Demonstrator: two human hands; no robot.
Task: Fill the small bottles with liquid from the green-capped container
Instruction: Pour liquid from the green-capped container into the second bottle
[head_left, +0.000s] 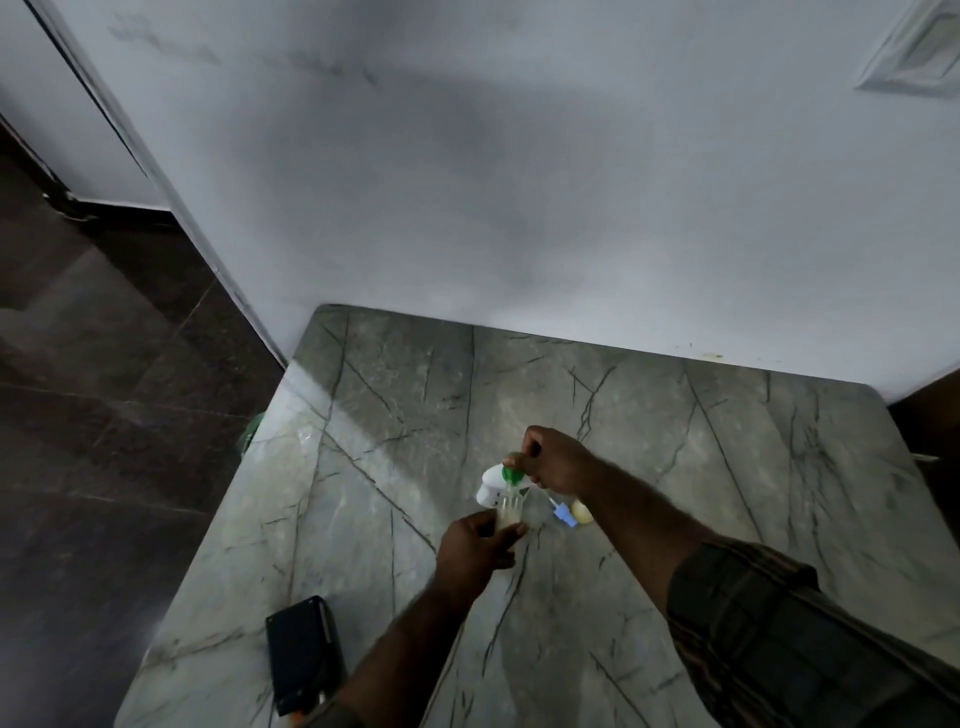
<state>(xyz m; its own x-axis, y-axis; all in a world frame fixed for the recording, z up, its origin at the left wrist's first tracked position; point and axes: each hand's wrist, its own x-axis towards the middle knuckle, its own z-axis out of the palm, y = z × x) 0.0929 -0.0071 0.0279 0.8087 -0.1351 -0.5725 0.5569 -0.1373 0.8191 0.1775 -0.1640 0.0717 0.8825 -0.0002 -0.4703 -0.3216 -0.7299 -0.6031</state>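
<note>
- The left hand (475, 545) pinches a small clear bottle (508, 514) between thumb and fingers, holding it upright; pale liquid shows at its bottom.
- The right hand (556, 460) is closed on the green cap (511, 461) of a white container (493, 486), which is tilted just above the small bottle's mouth.
- Just right of the small bottle, a blue cap (565, 515) and a pale yellowish object (583, 513) lie on the tabletop (727, 467).
- Near the tabletop's front left edge, well apart from the small bottle, lies a black box (304, 654).
- A white wall (519, 182) rises behind the tabletop.
</note>
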